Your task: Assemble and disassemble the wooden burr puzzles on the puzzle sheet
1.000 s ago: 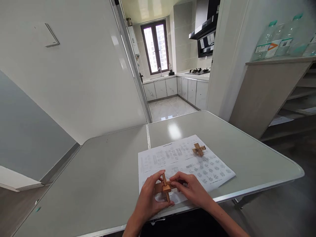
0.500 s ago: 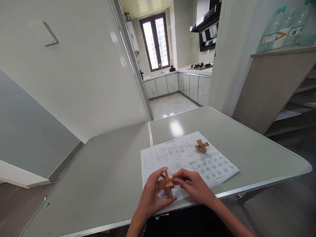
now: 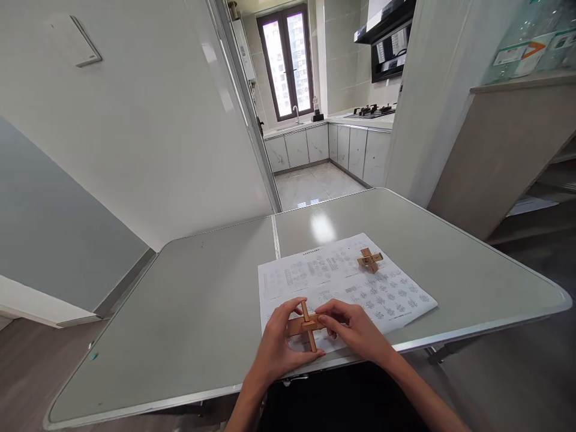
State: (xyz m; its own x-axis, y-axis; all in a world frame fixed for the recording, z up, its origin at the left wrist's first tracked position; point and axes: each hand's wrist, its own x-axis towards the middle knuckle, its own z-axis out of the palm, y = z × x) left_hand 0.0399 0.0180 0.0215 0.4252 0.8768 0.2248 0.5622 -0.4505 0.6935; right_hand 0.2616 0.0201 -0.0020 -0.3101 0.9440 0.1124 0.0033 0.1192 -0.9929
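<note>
Both my hands hold a small wooden cross-shaped puzzle (image 3: pixel 306 326) just above the near edge of a printed instruction sheet (image 3: pixel 342 285). My left hand (image 3: pixel 276 348) wraps round its left side, thumb and fingers closed on the bars. My right hand (image 3: pixel 355 331) pinches its right bar with the fingertips. A second assembled wooden puzzle (image 3: pixel 369 259) rests on the far right part of the sheet, well beyond both hands.
The sheet lies on a grey folding table (image 3: pixel 189 306) with a metal rim and a centre seam. A white wall stands at the left, a wooden shelf unit (image 3: pixel 504 144) at the right. A doorway beyond the table opens into a kitchen.
The view has tilted down a little, so table and hands sit higher in the frame. My hands keep the same hold on the wooden puzzle with only slight finger shifts.
</note>
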